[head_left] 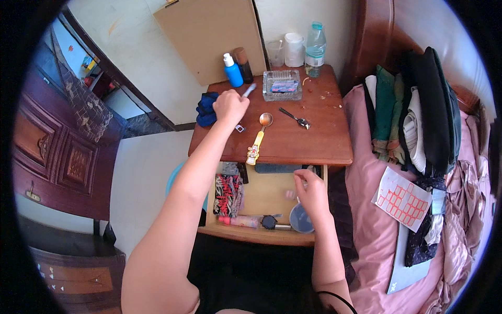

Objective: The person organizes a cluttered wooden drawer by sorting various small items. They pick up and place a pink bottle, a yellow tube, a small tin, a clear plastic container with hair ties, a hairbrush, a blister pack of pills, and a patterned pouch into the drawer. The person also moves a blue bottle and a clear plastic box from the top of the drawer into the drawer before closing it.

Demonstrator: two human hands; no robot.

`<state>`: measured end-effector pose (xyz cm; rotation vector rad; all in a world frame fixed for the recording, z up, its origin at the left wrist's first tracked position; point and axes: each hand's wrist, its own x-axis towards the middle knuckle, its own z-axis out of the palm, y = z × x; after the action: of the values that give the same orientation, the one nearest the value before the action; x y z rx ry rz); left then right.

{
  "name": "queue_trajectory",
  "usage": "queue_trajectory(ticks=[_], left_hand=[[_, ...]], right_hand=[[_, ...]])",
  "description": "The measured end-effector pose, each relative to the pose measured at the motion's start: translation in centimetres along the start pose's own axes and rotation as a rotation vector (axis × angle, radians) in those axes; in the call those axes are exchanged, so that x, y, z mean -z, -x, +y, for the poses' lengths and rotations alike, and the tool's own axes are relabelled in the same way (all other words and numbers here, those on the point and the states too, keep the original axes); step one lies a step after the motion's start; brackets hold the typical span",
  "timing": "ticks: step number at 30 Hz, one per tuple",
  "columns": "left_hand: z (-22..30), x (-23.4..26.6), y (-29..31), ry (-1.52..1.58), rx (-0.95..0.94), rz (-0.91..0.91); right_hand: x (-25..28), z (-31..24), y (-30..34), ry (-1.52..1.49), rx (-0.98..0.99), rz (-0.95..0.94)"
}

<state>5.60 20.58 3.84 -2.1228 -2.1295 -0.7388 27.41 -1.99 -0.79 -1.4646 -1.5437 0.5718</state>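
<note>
My left hand (229,106) reaches over the tabletop, closed on a slim pale stick (249,90) that pokes out to the right of its fingers. Beside that hand lies a dark blue cloth bundle (207,109). To its right on the wood are a yellow-handled spoon (256,145) and a smaller dark spoon (295,118). My right hand (312,193) is over the open drawer (261,191), thumb and fingers pinched together; what they hold, if anything, I cannot make out. Below it sits a round translucent tub (300,219). In the drawer lie a patterned cloth (228,194) and a pink tube (239,222).
At the back of the nightstand (329,136) stand a blue pump bottle (233,71), a brown bottle (243,65), a glass box (283,86), a white canister (294,49) and a plastic bottle (315,49). A bed (361,209) with piled clothes (418,115) borders the right.
</note>
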Motion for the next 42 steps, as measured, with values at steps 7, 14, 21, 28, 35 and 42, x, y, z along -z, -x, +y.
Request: queue_trajectory(ticks=[7, 14, 21, 28, 35, 42], left_hand=[[-1.3, 9.0, 15.9, 1.199, 0.198, -0.471], [0.2, 9.0, 26.4, 1.294, 0.413, -0.669], [1.9, 10.0, 28.2, 1.242, 0.339, -0.714], [3.1, 10.5, 28.9, 1.271, 0.338, -0.675], [2.7, 10.2, 28.0, 1.088, 0.325, -0.71], [-0.4, 1.6, 26.1, 0.479, -0.078, -0.45]], right_hand=[[0.5, -1.0, 0.7, -0.779, -0.339, -0.117], [-0.4, -5.1, 2.2, -1.084, -0.377, -0.169], [-0.3, -5.6, 2.2, -0.802, -0.328, -0.192], [-0.8, -7.2, 2.2, -0.967, -0.367, -0.043], [0.4, -5.5, 2.4, -0.803, -0.274, 0.017], [7.0, -2.8, 1.4, -0.89, -0.38, 0.427]])
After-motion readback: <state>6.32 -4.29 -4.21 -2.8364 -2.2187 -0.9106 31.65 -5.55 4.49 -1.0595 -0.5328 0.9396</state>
